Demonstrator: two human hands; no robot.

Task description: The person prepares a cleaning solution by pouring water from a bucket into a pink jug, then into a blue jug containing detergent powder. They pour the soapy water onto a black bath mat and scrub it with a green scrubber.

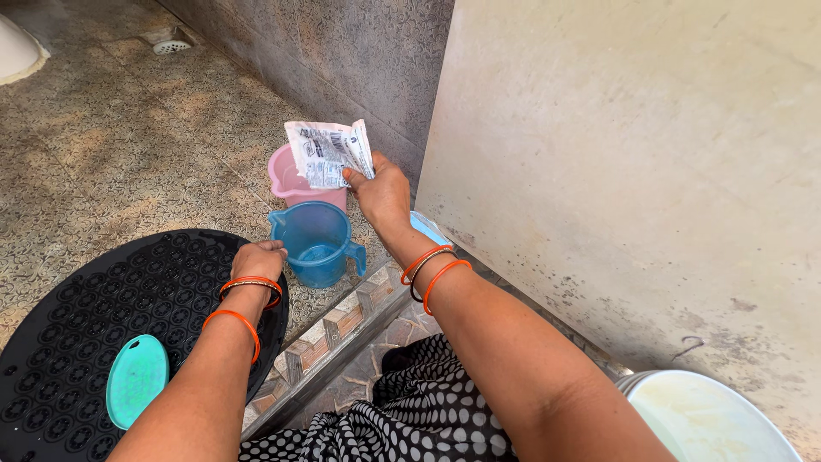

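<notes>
packet (328, 152), white and crumpled, pinched in our right hand (382, 195) over blue jug (316, 242); left hand (257, 260) grips the jug's rim.

Our left forearm runs up from the bottom edge toward eleven o'clock, then bends slightly at the wrist toward one o'clock. Two orange bangles ring it, one at the wrist and one lower down the forearm. Our left hand (258, 258) is curled, knuckles up, fingertips pressed forward and down at twelve o'clock.

Our right arm enters from the lower right at five o'clock and stretches long toward eleven o'clock, reaching well beyond the left. Orange and dark bangles sit at its wrist. Our right hand (380, 195) is raised, back toward us, thumb and fingers pinched together at its ten o'clock side.
</notes>
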